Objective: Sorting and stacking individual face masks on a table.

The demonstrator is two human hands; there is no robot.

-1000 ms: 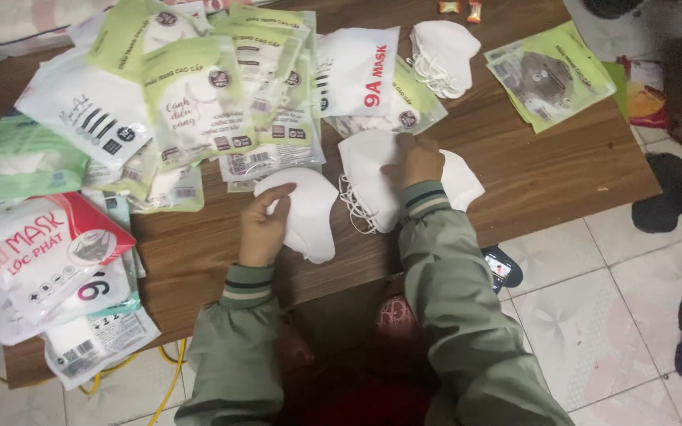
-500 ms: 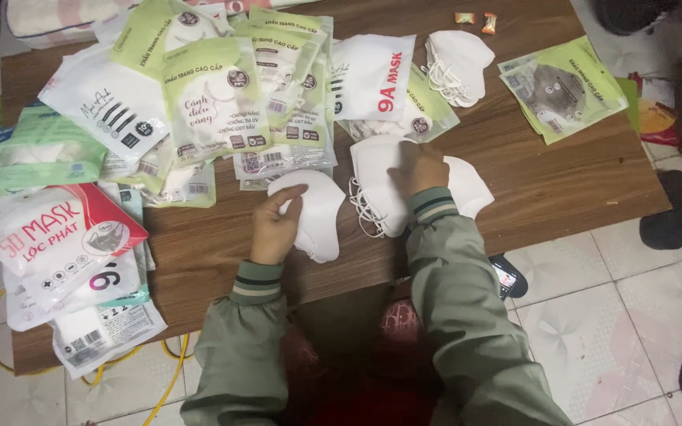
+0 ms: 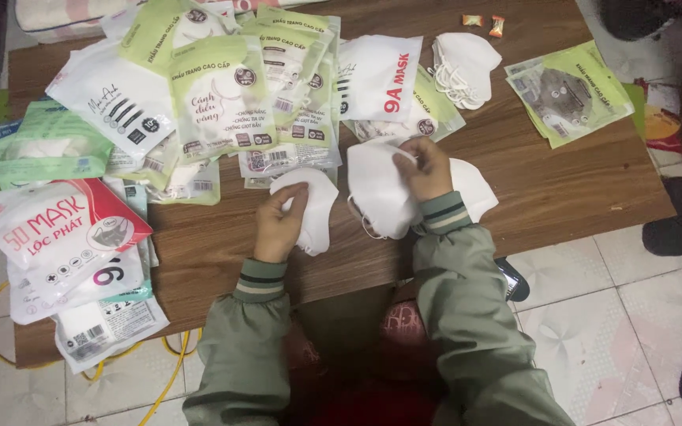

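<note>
Flat green and white pouches (image 3: 222, 102) are heaped at the table's (image 3: 562, 189) far left corner. A red-and-white pack (image 3: 61, 225) is laid at the left edge, and a lone green pouch (image 3: 566, 91) near the far right corner.

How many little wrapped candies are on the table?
2. Both lie side by side at the far edge of the wooden table: one orange candy and one red-orange candy just right of it. More could be hidden under the mask packets.
</note>
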